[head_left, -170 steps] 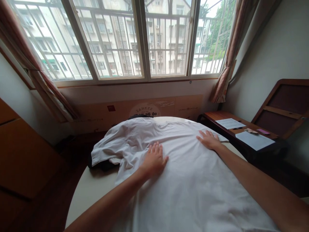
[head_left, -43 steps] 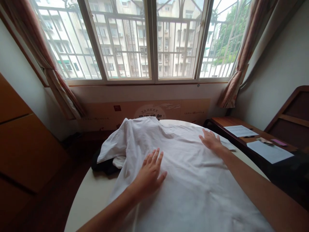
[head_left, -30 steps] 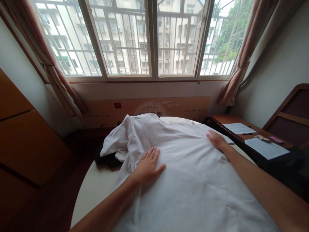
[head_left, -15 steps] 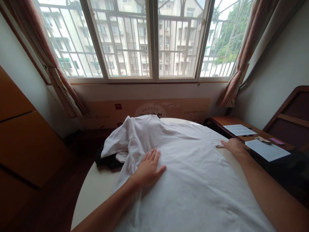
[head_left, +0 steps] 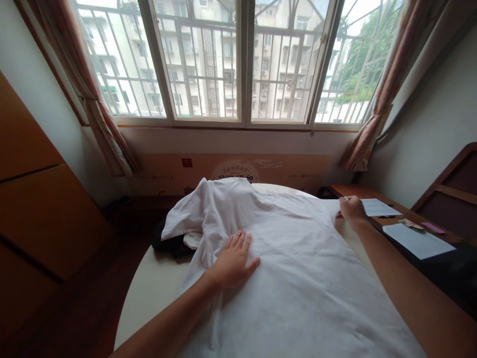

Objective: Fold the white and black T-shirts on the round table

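Note:
A white shirt (head_left: 294, 268) lies spread over a round white table (head_left: 143, 293), its left sleeve part bunched and creased. My left hand (head_left: 234, 261) rests flat on the shirt, left of its middle, fingers spread. At the right, my right hand (head_left: 350, 208) is closed on the end of the shirt's right sleeve and holds it slightly raised near the table's edge. Something black (head_left: 173, 243) lies partly under the shirt's left sleeve.
To the right, a brown wooden desk (head_left: 341, 189) bears paper sheets (head_left: 417, 240) and a pink slip (head_left: 433, 227). A long printed box (head_left: 160, 166) stands below the window. An orange-brown cabinet (head_left: 44, 214) is at the left.
My right hand has moved up and slightly away, lifting and stretching the sleeve's end. My left hand stays flat on the shirt. The whole view has shifted a little.

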Tool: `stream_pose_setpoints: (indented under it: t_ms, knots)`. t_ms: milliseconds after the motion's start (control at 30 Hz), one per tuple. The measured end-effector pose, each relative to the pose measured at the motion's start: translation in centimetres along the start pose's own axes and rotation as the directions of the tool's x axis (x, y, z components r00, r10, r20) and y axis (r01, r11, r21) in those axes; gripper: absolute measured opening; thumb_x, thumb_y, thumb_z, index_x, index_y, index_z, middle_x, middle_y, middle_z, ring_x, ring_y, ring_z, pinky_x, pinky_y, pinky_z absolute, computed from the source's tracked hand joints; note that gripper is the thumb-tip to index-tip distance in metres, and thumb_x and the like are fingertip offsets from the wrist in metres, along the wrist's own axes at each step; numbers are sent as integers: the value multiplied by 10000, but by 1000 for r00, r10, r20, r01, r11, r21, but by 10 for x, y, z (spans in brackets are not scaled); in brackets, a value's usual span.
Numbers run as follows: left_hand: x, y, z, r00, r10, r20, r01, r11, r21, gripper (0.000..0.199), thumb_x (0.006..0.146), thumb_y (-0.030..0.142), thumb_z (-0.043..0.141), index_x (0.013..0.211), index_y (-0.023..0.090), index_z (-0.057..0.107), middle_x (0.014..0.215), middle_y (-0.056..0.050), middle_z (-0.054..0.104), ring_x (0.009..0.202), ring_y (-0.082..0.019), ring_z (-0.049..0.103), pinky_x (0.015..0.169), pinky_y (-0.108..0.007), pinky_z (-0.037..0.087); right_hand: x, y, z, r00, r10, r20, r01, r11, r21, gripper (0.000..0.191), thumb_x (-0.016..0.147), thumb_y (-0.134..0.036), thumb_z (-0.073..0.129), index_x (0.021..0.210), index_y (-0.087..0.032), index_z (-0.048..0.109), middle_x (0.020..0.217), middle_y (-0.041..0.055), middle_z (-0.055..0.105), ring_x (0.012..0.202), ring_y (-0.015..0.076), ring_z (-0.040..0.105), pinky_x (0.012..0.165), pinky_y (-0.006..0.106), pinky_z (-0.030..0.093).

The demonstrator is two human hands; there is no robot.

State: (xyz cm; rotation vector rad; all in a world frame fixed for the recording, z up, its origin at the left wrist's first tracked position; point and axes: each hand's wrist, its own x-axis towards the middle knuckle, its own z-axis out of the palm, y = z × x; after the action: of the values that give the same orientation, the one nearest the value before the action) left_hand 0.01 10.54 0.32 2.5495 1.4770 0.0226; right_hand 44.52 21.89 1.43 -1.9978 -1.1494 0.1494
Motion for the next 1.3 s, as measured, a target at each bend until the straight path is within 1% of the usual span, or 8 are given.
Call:
stream_pose_setpoints:
  t_ms: [200, 400, 500, 567, 733, 1033, 1200, 1300]
  knots:
    - [3, 0, 2, 1000, -4, -2, 4, 1000, -15, 827, 1049, 588, 335, 1652, 30, 237, 1729, -230, 106, 1621, -309, 56, 1311, -505, 103, -23, -110, 36, 963, -238, 124, 228, 970, 88, 185, 985, -360, 459, 990, -207, 563, 735, 43, 646, 600, 205, 618, 566, 291, 473]
    - [2, 0, 4, 1000, 3, -14, -3, 1000, -9, 812, 1050, 582, 349, 1646, 38, 262, 1722, -245, 140, 1616, -332, 77, 1307, -519, 126, -97, -195, 100, 743, -474, 474, 454, 876, 165, 40, 950, -247, 566, 942, -227, 533, 770, 6, 651, 595, 170, 589, 598, 274, 464]
    - [1, -2, 4, 1000, 23, -12, -23, 1000, -16, 801, 1050, 578, 352, 1635, 35, 286, 1717, -250, 149, 1616, -333, 68, 1304, -536, 132, -118, -195, 124, 517, -575, 634, 543, 793, 276, 158, 864, -295, 743, 887, -221, 605, 827, 6, 712, 720, 185, 671, 683, 264, 514]
    - [1, -3, 5, 999, 27, -17, -28, 999, -30, 803, 1047, 576, 358, 1628, 26, 295, 1715, -256, 144, 1616, -335, 63, 1303, -544, 133, -114, -181, 128, 454, -609, 651, 592, 752, 290, 167, 895, -354, 729, 959, -214, 663, 977, 34, 759, 892, 209, 715, 797, 278, 542]
    - [2, -1, 6, 999, -3, -46, -1, 997, -82, 788, 1036, 535, 407, 1630, 31, 290, 1721, -248, 131, 1618, -332, 65, 1310, -539, 108, -68, -117, 111, 671, -471, 573, 566, 824, 15, 346, 1013, -273, 483, 1306, -159, 627, 1367, 175, 679, 1269, 301, 640, 1082, 416, 474]
    - [-6, 35, 9, 980, 199, 14, -196, 973, -120, 828, 1045, 596, 378, 1659, 57, 241, 1728, -226, 116, 1620, -316, 57, 1318, -507, 87, -22, -25, 80, 721, -268, 639, 534, 803, -265, 561, 972, -170, 379, 1523, -151, 484, 1618, 192, 464, 1490, 347, 449, 1242, 690, 146]
    - [-4, 65, 14, 941, 337, -39, -339, 932, -126, 897, 1027, 685, 360, 1653, 51, 260, 1722, -246, 129, 1621, -344, 49, 1316, -524, 70, -9, -19, 68, 737, -230, 635, 531, 779, -334, 628, 930, -171, 414, 1556, -169, 468, 1559, 191, 539, 1469, 365, 467, 1222, 691, 214]
    - [-4, 92, 15, 884, 461, -72, -467, 875, -126, 849, 1038, 670, 355, 1639, 73, 309, 1724, -228, 160, 1619, -353, 99, 1315, -529, 69, -18, -34, 80, 748, -269, 607, 550, 763, -339, 683, 955, -250, 447, 1622, -130, 369, 1658, 213, 391, 1573, 397, 267, 1250, 673, 141]
